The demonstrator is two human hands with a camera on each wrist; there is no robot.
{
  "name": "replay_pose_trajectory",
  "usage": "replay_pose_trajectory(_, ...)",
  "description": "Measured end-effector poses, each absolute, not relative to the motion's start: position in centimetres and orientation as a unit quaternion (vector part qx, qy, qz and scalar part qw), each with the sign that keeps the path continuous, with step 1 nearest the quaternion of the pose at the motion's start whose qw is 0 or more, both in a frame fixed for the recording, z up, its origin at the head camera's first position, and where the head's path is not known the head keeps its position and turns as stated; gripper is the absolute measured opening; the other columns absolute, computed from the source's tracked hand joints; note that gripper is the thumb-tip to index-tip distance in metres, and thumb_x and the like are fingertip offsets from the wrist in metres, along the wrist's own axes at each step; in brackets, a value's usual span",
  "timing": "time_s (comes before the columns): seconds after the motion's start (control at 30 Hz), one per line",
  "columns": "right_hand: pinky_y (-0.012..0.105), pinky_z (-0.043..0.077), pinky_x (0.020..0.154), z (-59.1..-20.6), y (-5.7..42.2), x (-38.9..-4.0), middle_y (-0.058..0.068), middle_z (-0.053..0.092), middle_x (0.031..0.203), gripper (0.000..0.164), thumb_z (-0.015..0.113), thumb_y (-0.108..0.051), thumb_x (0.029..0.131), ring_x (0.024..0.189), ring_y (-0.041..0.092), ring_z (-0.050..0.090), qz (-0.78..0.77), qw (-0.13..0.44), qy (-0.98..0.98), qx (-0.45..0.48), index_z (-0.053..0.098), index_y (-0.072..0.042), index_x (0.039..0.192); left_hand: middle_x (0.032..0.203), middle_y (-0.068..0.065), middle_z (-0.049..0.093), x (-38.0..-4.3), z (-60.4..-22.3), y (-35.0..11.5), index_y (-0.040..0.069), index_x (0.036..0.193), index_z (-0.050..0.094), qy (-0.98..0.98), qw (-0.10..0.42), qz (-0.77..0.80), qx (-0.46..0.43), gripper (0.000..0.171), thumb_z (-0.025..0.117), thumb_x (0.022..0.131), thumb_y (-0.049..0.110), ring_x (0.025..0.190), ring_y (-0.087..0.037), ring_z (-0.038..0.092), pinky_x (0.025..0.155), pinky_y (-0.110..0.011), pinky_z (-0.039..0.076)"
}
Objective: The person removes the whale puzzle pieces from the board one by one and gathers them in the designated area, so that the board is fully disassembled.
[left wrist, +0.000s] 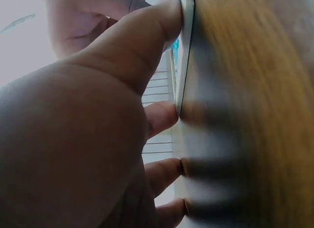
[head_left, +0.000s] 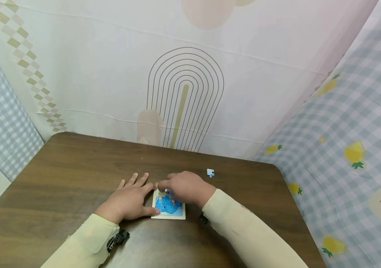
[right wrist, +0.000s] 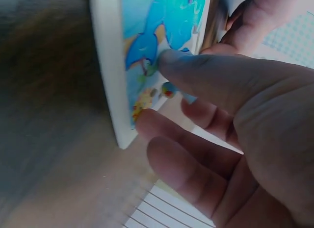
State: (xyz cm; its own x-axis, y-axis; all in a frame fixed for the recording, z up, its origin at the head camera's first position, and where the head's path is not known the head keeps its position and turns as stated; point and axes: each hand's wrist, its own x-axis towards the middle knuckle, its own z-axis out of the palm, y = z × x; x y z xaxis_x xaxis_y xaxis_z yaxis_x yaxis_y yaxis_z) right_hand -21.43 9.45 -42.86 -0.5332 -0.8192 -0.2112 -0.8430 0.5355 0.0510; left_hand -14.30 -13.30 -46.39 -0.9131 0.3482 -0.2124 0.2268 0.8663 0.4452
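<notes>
A small jigsaw puzzle [head_left: 168, 211] with a blue whale-like picture and a pale frame lies on the brown table. My left hand [head_left: 128, 201] rests at its left side, fingers spread straight. In the left wrist view, the left thumb [left wrist: 164, 22] presses the frame's edge and the forefinger touches its corner. My right hand [head_left: 187, 188] reaches over the puzzle's far part. In the right wrist view, its thumb and forefinger appear to pinch a small puzzle piece [right wrist: 189, 97] at the picture's surface; the fingers hide most of it.
A loose light-blue puzzle piece [head_left: 210, 172] lies on the table [head_left: 244, 186] beyond the right hand. Patterned cloths [head_left: 260, 74] hang behind the table and at both sides. Dark devices [head_left: 118, 239] are strapped at the wrists.
</notes>
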Motion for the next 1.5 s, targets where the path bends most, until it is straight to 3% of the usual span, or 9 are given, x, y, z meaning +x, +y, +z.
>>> replay_pose_trajectory(0.17, 0.025, 0.059, 0.069, -43.1, 10.4, -21.2, -0.006, 0.081, 0.120, 0.026, 0.078, -0.025, 0.109, 0.078, 0.008, 0.065, 0.062, 0.049, 0.862, -0.500, 0.075, -0.034, 0.133, 0.188, -0.019, 0.023, -14.3, -46.4, -13.4, 0.028, 0.171, 0.052, 0.955, 0.147, 0.209, 0.149, 0.095, 0.077, 0.093, 0.077, 0.172, -0.058, 0.013, 0.130, -0.086, 0.018)
replay_pose_trajectory(0.57, 0.025, 0.062, 0.073, -44.6, 12.0, -21.1, -0.009, 0.079, 0.109, 0.023, 0.078, -0.030, 0.109, 0.079, 0.006, 0.066, 0.012, 0.028, 0.869, -0.494, 0.068, -0.027, 0.129, 0.188, -0.018, 0.023, -14.6, -47.0, -13.4, 0.028, 0.171, 0.052, 0.956, 0.146, 0.207, 0.148, 0.092, 0.076, 0.096, 0.076, 0.173, -0.056, 0.013, 0.131, -0.085, 0.018)
replay_pose_trajectory(0.67, 0.026, 0.064, 0.081, -44.9, 12.4, -21.1, -0.010, 0.080, 0.114, 0.021, 0.076, -0.029, 0.110, 0.084, 0.004, 0.068, -0.005, 0.026, 0.876, -0.481, 0.069, -0.026, 0.129, 0.188, -0.018, 0.023, -14.6, -46.9, -13.3, 0.028, 0.170, 0.052, 0.956, 0.146, 0.205, 0.149, 0.092, 0.076, 0.096, 0.076, 0.173, -0.057, 0.013, 0.131, -0.085, 0.018)
replay_pose_trajectory(0.8, 0.028, 0.065, 0.091, -45.0, 12.8, -21.1, -0.010, 0.081, 0.119, 0.019, 0.075, -0.028, 0.111, 0.092, 0.003, 0.070, -0.043, 0.039, 0.887, -0.458, 0.070, -0.025, 0.129, 0.187, -0.019, 0.024, -14.5, -46.8, -13.2, 0.028, 0.171, 0.052, 0.957, 0.147, 0.204, 0.148, 0.094, 0.076, 0.094, 0.077, 0.172, -0.058, 0.014, 0.130, -0.085, 0.019)
replay_pose_trajectory(1.03, 0.025, 0.054, 0.077, -44.7, 13.9, -21.6, -0.013, 0.066, 0.095, 0.018, 0.073, -0.024, 0.112, 0.083, 0.006, 0.059, -0.113, 0.077, 0.892, -0.431, 0.074, -0.025, 0.130, 0.187, -0.020, 0.025, -14.5, -46.6, -13.2, 0.027, 0.171, 0.051, 0.957, 0.144, 0.203, 0.146, 0.098, 0.078, 0.092, 0.079, 0.171, -0.059, 0.016, 0.129, -0.086, 0.019)
replay_pose_trajectory(1.27, 0.026, 0.057, 0.085, -44.3, 15.0, -22.3, -0.011, 0.070, 0.103, 0.017, 0.072, -0.019, 0.112, 0.092, 0.007, 0.062, -0.190, 0.113, 0.879, -0.423, 0.077, -0.019, 0.129, 0.187, -0.020, 0.025, -14.5, -46.6, -13.2, 0.027, 0.171, 0.051, 0.958, 0.139, 0.201, 0.147, 0.099, 0.079, 0.091, 0.079, 0.171, -0.059, 0.016, 0.129, -0.087, 0.020)
replay_pose_trajectory(1.5, 0.029, 0.060, 0.091, -43.7, 16.4, -22.8, -0.011, 0.074, 0.109, 0.016, 0.074, -0.018, 0.111, 0.098, 0.007, 0.065, -0.215, 0.125, 0.886, -0.392, 0.075, -0.022, 0.127, 0.187, -0.019, 0.025, -14.5, -46.7, -13.2, 0.029, 0.171, 0.051, 0.958, 0.140, 0.201, 0.147, 0.099, 0.078, 0.091, 0.079, 0.171, -0.059, 0.016, 0.129, -0.086, 0.018)
